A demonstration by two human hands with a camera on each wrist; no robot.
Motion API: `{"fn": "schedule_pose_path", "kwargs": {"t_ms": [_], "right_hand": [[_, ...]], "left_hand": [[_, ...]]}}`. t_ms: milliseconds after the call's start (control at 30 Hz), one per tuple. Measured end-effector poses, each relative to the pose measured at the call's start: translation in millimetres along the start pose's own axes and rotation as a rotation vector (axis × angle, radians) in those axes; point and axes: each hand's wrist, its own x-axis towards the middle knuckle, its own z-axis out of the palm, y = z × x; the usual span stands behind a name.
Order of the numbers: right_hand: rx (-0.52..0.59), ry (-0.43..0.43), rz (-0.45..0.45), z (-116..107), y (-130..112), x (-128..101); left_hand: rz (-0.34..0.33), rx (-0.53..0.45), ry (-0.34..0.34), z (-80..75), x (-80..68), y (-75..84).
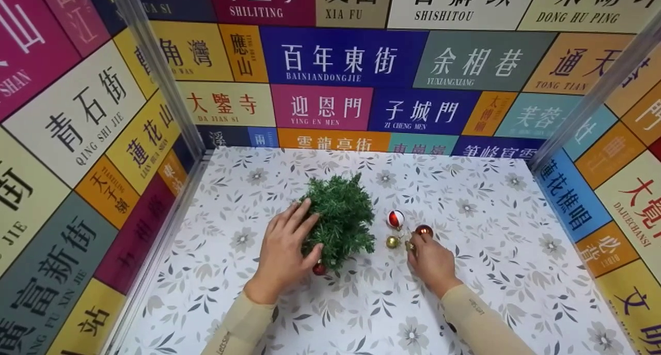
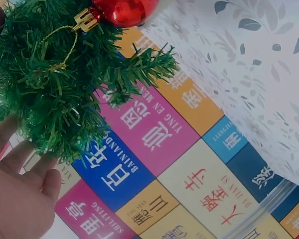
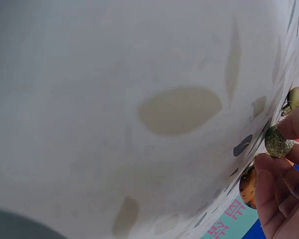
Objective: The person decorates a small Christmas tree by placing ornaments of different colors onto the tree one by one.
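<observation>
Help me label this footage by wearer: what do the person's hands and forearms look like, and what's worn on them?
The left hand and right hand are bare, with no gloves. The left sleeve and right sleeve are plain beige, long and close-fitting, ending near the wrist. Each has small dark lettering, too small to read surely.

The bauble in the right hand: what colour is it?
The bauble is glittery gold, seen best in the right wrist view.

A bushy green tree bearing a red bauble stands left of a pinched, glittery gold ball.
</observation>
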Motion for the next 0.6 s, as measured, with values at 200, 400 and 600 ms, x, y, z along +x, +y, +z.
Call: {"fn": "schedule_pose_path", "kwargs": {"t_ms": [200,400,600], "right_hand": [[-0.005,-0.016,0.008,-1.5,0.0,1.1],[-0.002,-0.044,0.022,-1.1,-0.5,1.7],[0.005,-0.046,0.028,-1.2,-0.5,2.2]], "left_hand": [[0.02,-0.021,0.018,-2.4,0.1,-4.3],[0.018,-0.042,-0.009,-5.9,0.6,-6.1],[0.014,-0.045,-0.041,-7.0,0.8,-8.3]]}}
